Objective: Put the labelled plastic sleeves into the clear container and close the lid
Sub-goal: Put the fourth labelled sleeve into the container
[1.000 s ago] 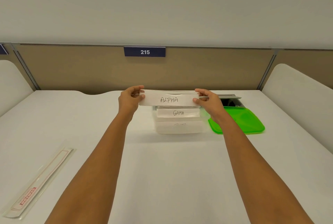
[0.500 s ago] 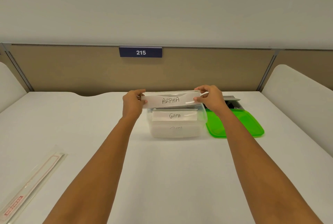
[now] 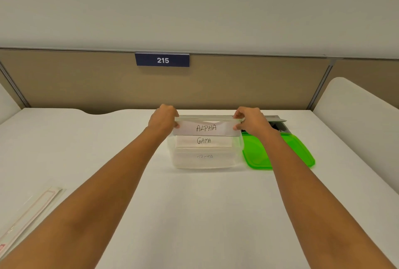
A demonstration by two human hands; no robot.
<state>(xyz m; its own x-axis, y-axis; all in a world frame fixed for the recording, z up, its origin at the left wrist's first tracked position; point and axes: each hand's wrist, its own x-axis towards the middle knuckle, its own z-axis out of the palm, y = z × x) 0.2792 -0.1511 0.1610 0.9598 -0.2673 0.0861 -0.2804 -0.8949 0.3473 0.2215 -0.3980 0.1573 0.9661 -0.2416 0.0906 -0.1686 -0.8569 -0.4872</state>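
At frame centre, left hand (image 3: 163, 120) and right hand (image 3: 253, 121) pinching ends of clear "ALPHA" plastic sleeve (image 3: 206, 128) above lidless clear plastic container (image 3: 205, 160); green rectangular lid (image 3: 257, 154) just right.

lid (image 3: 278, 152): bright green | container (image 3: 205, 160): clear | sign (image 3: 162, 60): navy, white digits

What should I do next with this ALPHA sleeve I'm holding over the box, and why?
Probably lower it straight down into the clear container behind the GAMA sleeve. Your left hand and right hand pinch the ends of the ALPHA sleeve at the open rim, and the green lid lies aside.
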